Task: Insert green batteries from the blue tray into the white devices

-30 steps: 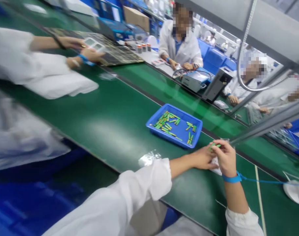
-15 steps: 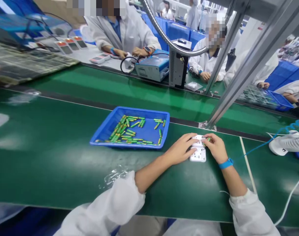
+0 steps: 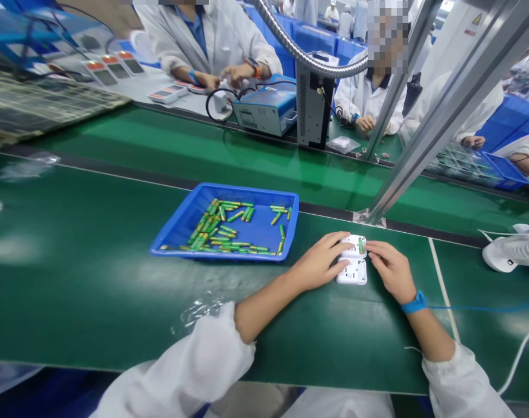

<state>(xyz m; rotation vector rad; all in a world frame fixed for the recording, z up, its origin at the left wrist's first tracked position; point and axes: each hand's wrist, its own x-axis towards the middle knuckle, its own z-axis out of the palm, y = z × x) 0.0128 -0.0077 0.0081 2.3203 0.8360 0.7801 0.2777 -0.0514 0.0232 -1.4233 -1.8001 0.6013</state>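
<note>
1. Left hand: palm down, fingers spread and unclenched, fingertips on the left part of the upper white housing, thumb at the upper-left corner of the lower white housing.
2. Right hand: at the right edge of the upper housing, thumb and fingers bent toward it. Can't tell if it's pinching anything.
3. Green cell: in the right side of the upper housing, just left of the right fingertips, right of the left fingers. Contact with the right hand unclear.
4. Housings lie one directly above the other in view, between the hands, flat on the green surface.
5. Blue wristband on right wrist, blue cord running right.
6. Blue tray: left of the hands, apart from them. Loose green cells inside, mostly bunched left, fewer along the right side.
7. Clear film near left sleeve.
8. White device off to the right.
</note>
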